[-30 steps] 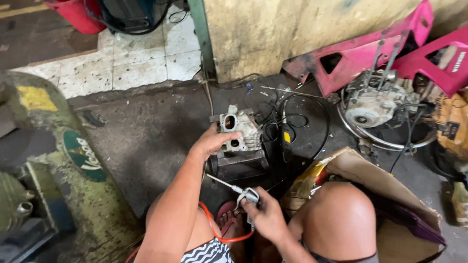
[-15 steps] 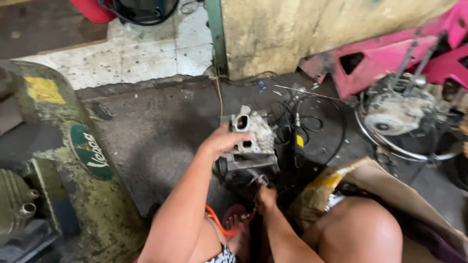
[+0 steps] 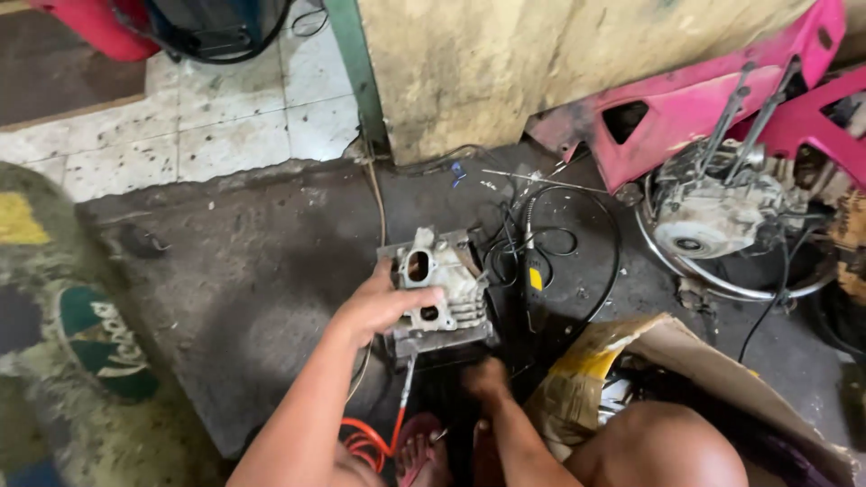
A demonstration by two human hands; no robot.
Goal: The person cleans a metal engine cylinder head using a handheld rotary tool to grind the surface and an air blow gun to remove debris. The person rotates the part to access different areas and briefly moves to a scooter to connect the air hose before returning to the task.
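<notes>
A grey finned metal engine part (image 3: 442, 293) with round ports stands on the dark concrete floor in front of me. My left hand (image 3: 379, 307) grips its near left side, thumb across the front face. My right hand (image 3: 487, 377) is low on the floor just below the part's right corner, fingers curled; what it holds is hidden in shadow. A thin metal rod with an orange coiled hose (image 3: 397, 424) runs down from under the part between my arms. My knee (image 3: 667, 446) is at the lower right.
Black cables and a black-and-yellow tool (image 3: 532, 280) lie right of the part. A torn cardboard box (image 3: 649, 347) sits by my knee. A grey engine (image 3: 713, 216) and pink body panels (image 3: 704, 99) are at right, a green scooter body (image 3: 81, 352) at left, and a wall (image 3: 541, 63) behind.
My right hand, which held a silvery tool up near my body, has dropped to the floor below the engine part. My left hand has stayed on the part. The view has shifted.
</notes>
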